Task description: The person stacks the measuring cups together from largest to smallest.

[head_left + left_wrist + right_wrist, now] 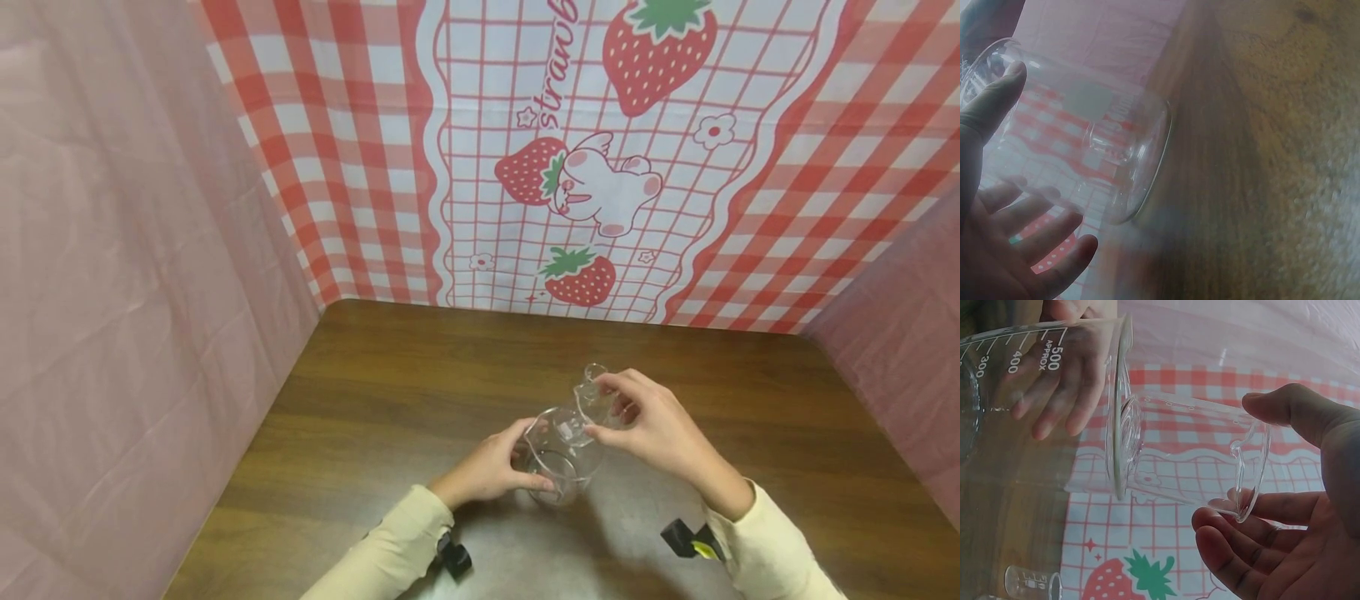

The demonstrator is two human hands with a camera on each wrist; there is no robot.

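Note:
My left hand (pixel 491 468) grips a large clear glass beaker (pixel 576 482), thumb on its near side and fingers round the other. White marks up to 500 show on this beaker (pixel 1035 353) in the right wrist view. My right hand (pixel 660 425) holds a smaller clear glass beaker (pixel 594 406) near its rim, between thumb and fingers. The small beaker (pixel 1191 453) points base first at the large one's mouth, its base right at the rim. In the left wrist view, the large beaker (pixel 1054 150) lies between the thumb and spread fingers.
A tiny glass beaker (pixel 595 372) with white marks stands on the brown wooden table (pixel 420 358), just beyond the right hand. A strawberry-print cloth (pixel 480 208) hangs behind the table. Pink cloth (pixel 150 292) hangs at the left side and also at the right.

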